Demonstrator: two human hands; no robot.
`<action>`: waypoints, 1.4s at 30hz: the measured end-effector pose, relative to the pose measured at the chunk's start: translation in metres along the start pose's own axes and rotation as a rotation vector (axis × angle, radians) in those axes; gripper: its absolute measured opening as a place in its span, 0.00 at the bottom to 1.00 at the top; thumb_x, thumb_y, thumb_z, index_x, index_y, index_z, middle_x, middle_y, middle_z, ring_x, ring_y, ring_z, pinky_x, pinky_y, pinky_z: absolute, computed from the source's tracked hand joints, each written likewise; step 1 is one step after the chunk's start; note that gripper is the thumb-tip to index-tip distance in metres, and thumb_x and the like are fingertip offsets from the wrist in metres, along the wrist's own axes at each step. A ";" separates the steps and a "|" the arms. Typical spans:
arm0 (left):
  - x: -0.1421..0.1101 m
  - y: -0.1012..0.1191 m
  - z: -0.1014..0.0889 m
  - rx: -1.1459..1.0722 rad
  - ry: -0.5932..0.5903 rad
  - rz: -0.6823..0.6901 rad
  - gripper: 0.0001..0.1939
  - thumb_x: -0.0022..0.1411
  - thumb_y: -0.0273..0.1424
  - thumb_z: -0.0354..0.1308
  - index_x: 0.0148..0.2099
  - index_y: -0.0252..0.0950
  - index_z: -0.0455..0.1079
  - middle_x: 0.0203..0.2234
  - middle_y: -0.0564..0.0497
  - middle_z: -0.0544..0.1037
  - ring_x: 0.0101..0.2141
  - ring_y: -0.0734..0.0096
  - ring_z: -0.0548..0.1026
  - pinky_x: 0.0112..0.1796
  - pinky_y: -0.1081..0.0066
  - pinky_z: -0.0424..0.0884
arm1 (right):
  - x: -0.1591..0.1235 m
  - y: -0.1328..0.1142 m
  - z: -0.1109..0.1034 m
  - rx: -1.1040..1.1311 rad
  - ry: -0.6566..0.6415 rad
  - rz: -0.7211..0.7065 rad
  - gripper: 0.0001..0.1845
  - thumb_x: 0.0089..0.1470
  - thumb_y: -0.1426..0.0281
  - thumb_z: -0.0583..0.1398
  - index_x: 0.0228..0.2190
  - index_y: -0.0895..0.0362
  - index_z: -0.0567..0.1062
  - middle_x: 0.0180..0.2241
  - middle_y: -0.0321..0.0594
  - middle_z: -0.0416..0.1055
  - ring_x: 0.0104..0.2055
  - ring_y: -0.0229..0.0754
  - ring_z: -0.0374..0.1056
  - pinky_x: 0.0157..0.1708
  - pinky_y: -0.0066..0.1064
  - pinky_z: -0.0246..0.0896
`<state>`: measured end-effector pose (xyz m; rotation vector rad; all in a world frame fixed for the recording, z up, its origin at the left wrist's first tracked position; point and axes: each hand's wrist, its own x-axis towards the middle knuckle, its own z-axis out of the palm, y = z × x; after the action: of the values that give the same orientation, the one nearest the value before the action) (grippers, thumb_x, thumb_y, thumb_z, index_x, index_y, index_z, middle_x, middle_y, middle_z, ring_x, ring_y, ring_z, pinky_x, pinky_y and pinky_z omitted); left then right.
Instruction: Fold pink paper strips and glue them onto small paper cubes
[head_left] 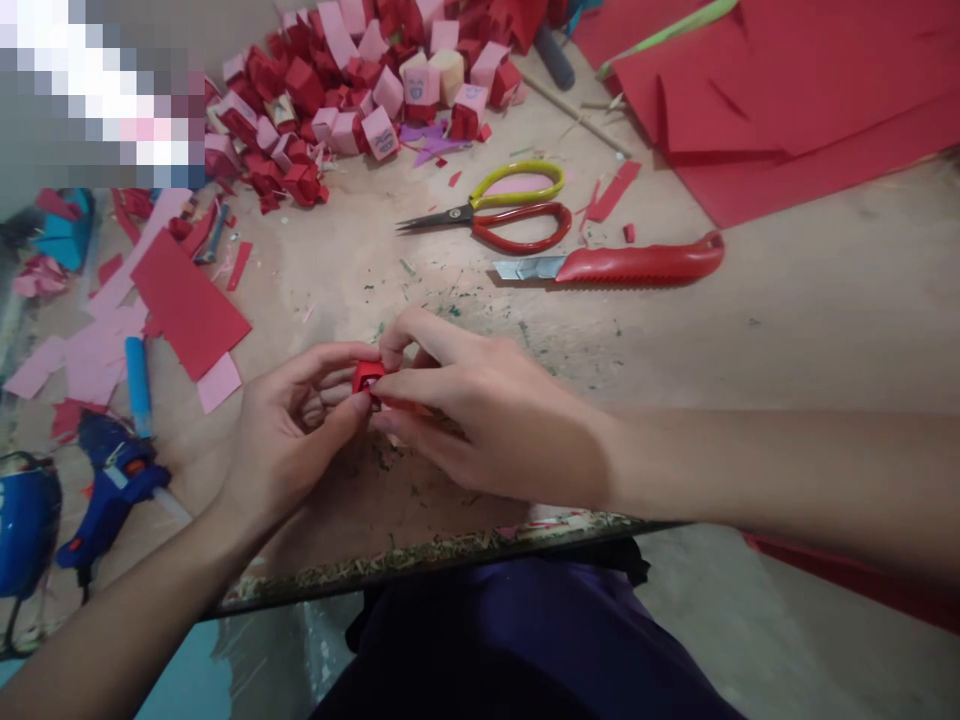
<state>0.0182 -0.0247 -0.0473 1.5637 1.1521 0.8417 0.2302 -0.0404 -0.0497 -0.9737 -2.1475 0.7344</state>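
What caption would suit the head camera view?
Two hands hold a small red piece below scissors and a red-handled cutter.

A red-handled cutter (637,264) lay just nearer than the scissors (480,212), with red and pink paper blocks (304,85) heaped beyond them, large red sheets (787,90) to their right and a blue glue gun (112,485) to their left.

Dark, purplish-blue clothing (517,640) over the lap
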 end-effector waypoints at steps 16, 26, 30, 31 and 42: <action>-0.005 0.005 -0.003 0.284 -0.113 0.149 0.19 0.70 0.24 0.55 0.60 0.42 0.68 0.50 0.49 0.81 0.48 0.66 0.81 0.46 0.69 0.79 | 0.002 -0.003 -0.003 -0.162 -0.041 -0.029 0.16 0.69 0.71 0.53 0.37 0.57 0.80 0.46 0.43 0.73 0.31 0.35 0.65 0.30 0.31 0.55; -0.002 0.003 0.001 0.497 0.020 0.192 0.12 0.67 0.24 0.57 0.50 0.41 0.75 0.39 0.53 0.81 0.36 0.71 0.79 0.35 0.72 0.75 | 0.002 0.002 0.000 -0.208 -0.072 -0.033 0.13 0.68 0.71 0.54 0.42 0.56 0.80 0.47 0.44 0.74 0.35 0.40 0.68 0.29 0.33 0.54; 0.000 0.000 0.001 0.498 0.018 0.181 0.13 0.68 0.24 0.56 0.50 0.42 0.77 0.37 0.53 0.82 0.33 0.72 0.78 0.36 0.71 0.74 | 0.003 0.001 0.000 -0.221 -0.072 -0.036 0.13 0.67 0.72 0.55 0.44 0.55 0.79 0.46 0.43 0.73 0.34 0.40 0.66 0.30 0.34 0.54; 0.000 0.000 0.001 0.495 0.013 0.180 0.14 0.69 0.24 0.56 0.51 0.42 0.77 0.39 0.53 0.82 0.33 0.72 0.78 0.37 0.70 0.75 | 0.003 0.001 -0.001 -0.226 -0.077 -0.034 0.13 0.66 0.72 0.55 0.44 0.55 0.79 0.46 0.43 0.73 0.34 0.40 0.66 0.30 0.34 0.54; 0.001 -0.003 0.001 0.539 0.046 0.209 0.14 0.66 0.25 0.57 0.52 0.40 0.78 0.44 0.51 0.84 0.41 0.67 0.81 0.40 0.69 0.77 | 0.001 0.007 0.003 -0.225 -0.061 -0.097 0.13 0.65 0.74 0.54 0.41 0.57 0.79 0.45 0.42 0.75 0.34 0.39 0.68 0.28 0.31 0.51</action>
<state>0.0191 -0.0239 -0.0503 2.1433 1.3364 0.7378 0.2302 -0.0360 -0.0561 -0.9632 -2.3503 0.4882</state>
